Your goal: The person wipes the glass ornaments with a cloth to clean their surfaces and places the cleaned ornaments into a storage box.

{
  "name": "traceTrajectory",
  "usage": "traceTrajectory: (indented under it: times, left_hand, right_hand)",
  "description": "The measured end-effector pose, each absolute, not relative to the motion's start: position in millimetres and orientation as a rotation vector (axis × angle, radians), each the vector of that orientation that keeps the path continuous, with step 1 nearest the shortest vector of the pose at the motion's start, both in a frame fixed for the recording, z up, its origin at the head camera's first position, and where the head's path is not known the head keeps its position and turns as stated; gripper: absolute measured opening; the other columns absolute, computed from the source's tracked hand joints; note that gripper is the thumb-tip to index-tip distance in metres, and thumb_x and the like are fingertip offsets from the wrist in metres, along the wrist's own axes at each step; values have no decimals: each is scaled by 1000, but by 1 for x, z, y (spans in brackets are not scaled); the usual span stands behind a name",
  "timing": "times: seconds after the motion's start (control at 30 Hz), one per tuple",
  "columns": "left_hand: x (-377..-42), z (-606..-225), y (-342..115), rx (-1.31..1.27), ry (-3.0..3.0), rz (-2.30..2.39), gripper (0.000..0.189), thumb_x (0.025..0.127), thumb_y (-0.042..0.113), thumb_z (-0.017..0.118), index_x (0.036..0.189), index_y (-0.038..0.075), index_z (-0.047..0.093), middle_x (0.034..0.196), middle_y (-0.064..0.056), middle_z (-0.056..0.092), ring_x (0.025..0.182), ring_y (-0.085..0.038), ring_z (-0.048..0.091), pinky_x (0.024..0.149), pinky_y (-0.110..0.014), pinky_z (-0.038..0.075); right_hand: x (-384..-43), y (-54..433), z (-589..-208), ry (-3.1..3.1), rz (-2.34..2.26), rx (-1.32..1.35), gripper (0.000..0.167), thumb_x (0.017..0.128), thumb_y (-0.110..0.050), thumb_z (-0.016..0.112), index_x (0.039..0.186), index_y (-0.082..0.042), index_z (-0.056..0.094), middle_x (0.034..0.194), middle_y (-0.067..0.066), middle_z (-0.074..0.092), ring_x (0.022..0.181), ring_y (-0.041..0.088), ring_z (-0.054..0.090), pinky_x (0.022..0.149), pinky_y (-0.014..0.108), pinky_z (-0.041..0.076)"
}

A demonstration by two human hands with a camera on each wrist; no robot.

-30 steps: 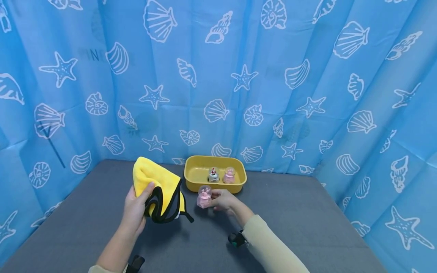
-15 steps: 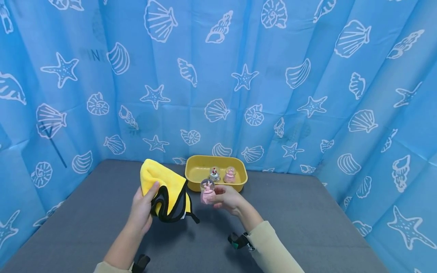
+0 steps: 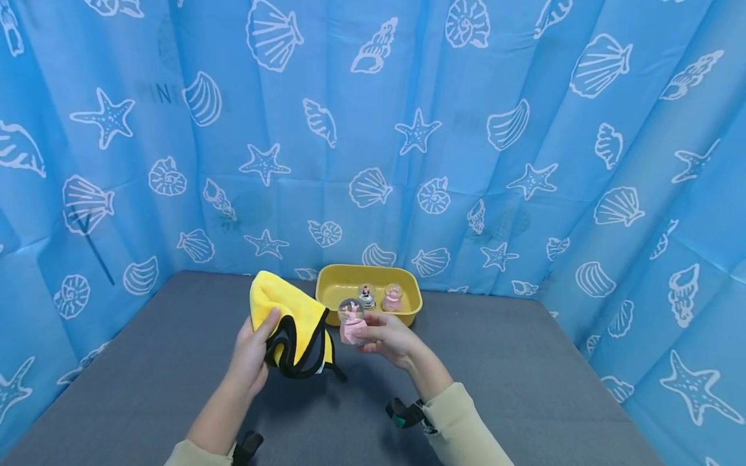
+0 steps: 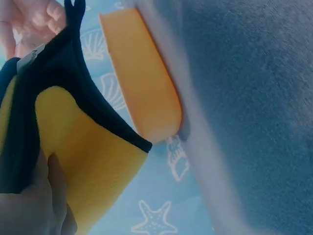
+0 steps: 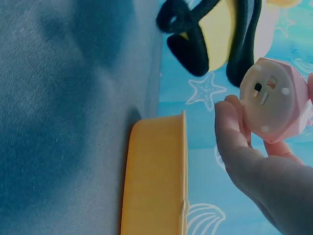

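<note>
Your left hand [image 3: 252,353]: grips yellow cloth [image 3: 294,310]. Right hand [image 3: 395,340]: pinches pink snow globe [image 3: 351,325], in front of yellow tub [image 3: 338,285]; leave dome [image 3: 351,309] free.

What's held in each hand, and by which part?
Left hand: black-edged yellow cloth, held by its near side. Right hand: pink snow globe, held by its base.

Two pink snow globes [image 3: 352,329] [image 3: 392,299], one Santa snow globe [image 3: 366,299] were present. One black-edged towel [image 3: 294,317], one yellow tub [image 3: 340,285], two black wristbands [image 3: 402,413] [image 3: 248,446] showed.
</note>
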State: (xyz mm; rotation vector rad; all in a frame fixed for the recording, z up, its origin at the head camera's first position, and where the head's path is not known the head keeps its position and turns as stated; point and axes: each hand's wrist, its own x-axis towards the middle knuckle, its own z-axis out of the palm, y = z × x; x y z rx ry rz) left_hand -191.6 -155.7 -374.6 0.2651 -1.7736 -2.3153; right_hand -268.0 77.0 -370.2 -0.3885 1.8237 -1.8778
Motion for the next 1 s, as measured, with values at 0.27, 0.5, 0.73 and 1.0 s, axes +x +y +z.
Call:
traceTrajectory:
  times: [0.27, 0.5, 0.73, 1.0]
  left_hand:
    - [-194, -373, -151, 256, -1774, -2337, 53, 99, 39, 55, 136, 6, 36, 110, 0, 52, 98, -8, 57, 84, -25, 48]
    - [-194, -372, -147, 229, -1797, -2340, 51, 100, 37, 55, 134, 4, 36, 108, -1, 52, 96, -9, 57, 83, -26, 48]
    - [-195, -371, -139, 208, -1806, -2339, 54, 100, 38, 54, 136, 3, 35, 112, -5, 51, 97, -10, 57, 83, -25, 49]
    - [-196, -373, -131, 131, -1887, -2272, 50, 101, 34, 52, 135, 2, 34, 113, -10, 49, 97, -14, 56, 81, -26, 50]
  right_hand:
    - [-262, 76, -366, 1717, -1927, -450, 27, 92, -9, 57, 116, 1, 52, 98, 4, 58, 85, 14, 58, 77, 32, 50]
    - [-258, 74, -365, 1686, -1923, -492, 23, 92, -11, 56, 113, -1, 55, 94, 1, 60, 83, 13, 57, 74, 29, 49]
    - [-257, 70, -365, 1690, -1879, -551, 22, 93, -12, 56, 111, -1, 57, 92, 0, 64, 82, 12, 61, 75, 30, 50]
    - [-254, 67, -364, 1710, -1821, -625, 43, 92, -19, 57, 125, 8, 52, 99, 1, 64, 87, 14, 60, 80, 34, 51]
